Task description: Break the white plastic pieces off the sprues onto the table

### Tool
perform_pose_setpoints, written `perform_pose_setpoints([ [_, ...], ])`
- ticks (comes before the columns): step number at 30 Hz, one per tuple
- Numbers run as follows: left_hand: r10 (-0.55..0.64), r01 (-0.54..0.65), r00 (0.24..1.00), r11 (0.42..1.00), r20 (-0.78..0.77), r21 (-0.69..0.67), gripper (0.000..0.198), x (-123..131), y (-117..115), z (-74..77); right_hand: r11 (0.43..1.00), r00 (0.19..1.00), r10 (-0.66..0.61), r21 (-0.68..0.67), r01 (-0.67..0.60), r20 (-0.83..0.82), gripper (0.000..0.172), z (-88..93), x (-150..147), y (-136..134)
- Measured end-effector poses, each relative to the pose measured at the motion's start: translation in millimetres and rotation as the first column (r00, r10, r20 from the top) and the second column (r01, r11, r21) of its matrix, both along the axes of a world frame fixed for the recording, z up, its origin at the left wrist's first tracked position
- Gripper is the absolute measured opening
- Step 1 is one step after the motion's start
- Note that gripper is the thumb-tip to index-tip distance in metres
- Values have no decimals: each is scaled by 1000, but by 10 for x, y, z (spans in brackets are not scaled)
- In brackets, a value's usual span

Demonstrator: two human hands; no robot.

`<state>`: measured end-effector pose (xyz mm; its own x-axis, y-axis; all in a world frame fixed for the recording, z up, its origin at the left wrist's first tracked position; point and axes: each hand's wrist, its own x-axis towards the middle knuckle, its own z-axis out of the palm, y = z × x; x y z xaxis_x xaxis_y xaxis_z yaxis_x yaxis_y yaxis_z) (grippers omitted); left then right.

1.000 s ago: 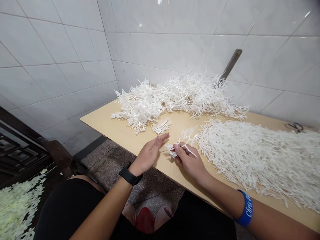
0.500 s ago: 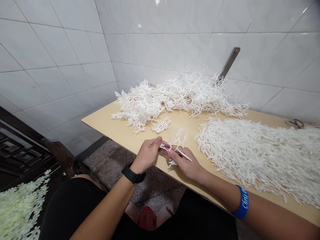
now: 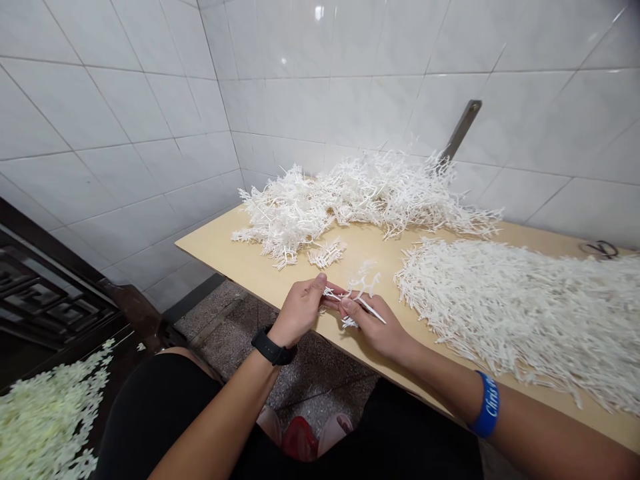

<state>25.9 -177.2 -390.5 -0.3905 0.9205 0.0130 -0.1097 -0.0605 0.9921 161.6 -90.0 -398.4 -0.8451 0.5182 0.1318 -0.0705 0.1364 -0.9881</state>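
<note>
My right hand (image 3: 377, 325) pinches a white plastic branch sprig (image 3: 369, 308), its stem pointing right and its thin forked twigs rising above the fingers. Closed thumb to fingers, my left hand (image 3: 301, 305) grips small white twig ends at the left of the same cluster. Whether these ends belong to one sprig or several cannot be made out. Both hands are close together over the front edge of the tan board (image 3: 220, 250). Just beyond them lies a small bunch of white twigs (image 3: 326, 253).
Behind stands a tangled heap of white branch sprigs (image 3: 360, 197). A wide pile of white stems (image 3: 515, 307) covers the board's right side. A metal bar (image 3: 463, 130) leans at the tiled wall (image 3: 400, 47). Pale green-yellow flower pieces (image 3: 47, 417) lie at lower left.
The view has shifted slightly, so everything sits a little further right and lower. Both hands keep their hold, with hardly any movement between them.
</note>
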Motion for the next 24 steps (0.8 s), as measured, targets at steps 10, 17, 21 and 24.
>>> perform_pose_setpoints([
  [10,-154,163,962,986,-224,22,56,-7,-66,43,994,998,13,107,-19,59,42,110,-37,24],
  [17,-116,113,983,993,-140,-23,54,63,-65,-26,987,990,98,119,-110,105,51,60,-6,-105],
  [21,-59,52,990,997,-125,-55,55,85,-59,-41,991,990,79,97,-91,121,51,72,1,-198],
  [24,-61,57,994,997,-89,-47,55,67,-43,-43,986,990,73,137,-90,121,48,95,7,-202],
])
